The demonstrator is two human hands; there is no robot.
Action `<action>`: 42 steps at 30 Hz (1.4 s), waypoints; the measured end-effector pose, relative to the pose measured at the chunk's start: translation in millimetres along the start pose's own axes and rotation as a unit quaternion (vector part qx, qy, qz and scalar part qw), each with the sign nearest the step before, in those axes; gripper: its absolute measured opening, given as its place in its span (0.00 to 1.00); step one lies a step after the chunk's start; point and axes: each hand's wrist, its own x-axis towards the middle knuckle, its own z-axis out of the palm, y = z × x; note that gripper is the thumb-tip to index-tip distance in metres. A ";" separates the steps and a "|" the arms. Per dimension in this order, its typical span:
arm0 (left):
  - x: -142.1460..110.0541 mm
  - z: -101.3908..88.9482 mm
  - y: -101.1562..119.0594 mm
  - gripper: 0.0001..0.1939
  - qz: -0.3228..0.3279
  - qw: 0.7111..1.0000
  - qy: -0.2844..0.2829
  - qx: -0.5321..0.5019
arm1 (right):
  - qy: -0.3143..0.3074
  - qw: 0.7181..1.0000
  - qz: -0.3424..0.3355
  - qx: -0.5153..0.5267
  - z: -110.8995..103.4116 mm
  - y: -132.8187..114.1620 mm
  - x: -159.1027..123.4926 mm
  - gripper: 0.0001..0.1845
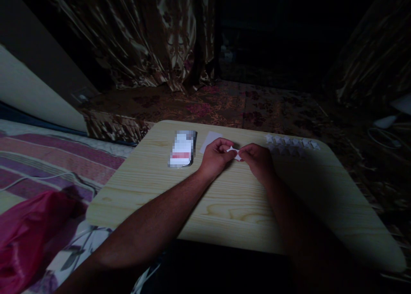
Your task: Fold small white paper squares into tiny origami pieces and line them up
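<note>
A small piece of folded white paper (236, 154) with pointed corners is pinched between both hands above the wooden table. My left hand (215, 158) grips its left side, thumb on top and fingers curled around. On the right side, my right hand (257, 158) presses it between thumb and fingers. Behind my left hand lies a flat white sheet of paper (209, 141), partly covered by the hand. Several small folded white paper pieces (292, 141) sit in rows beyond my right hand, the nearer row in shadow.
A phone (182, 148) with a blurred screen lies on the table (224, 212), left of the sheet. A bed with a striped cover (61, 157) and a pink cloth (35, 238) is at the left. Patterned curtains (173, 37) hang behind.
</note>
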 end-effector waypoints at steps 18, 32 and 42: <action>-1.5 1.1 1.5 0.15 0.024 0.999 0.008 0.029 | 0.002 1.000 -0.004 0.010 0.7 2.7 -0.4 0.09; -2.8 0.8 1.7 0.14 0.044 0.998 0.000 0.038 | 0.009 1.000 -0.017 -0.003 1.0 3.0 -1.7 0.07; 1.5 -0.4 0.8 0.15 0.037 0.999 0.018 0.010 | -0.002 0.998 0.046 0.053 -0.3 -4.4 -1.2 0.08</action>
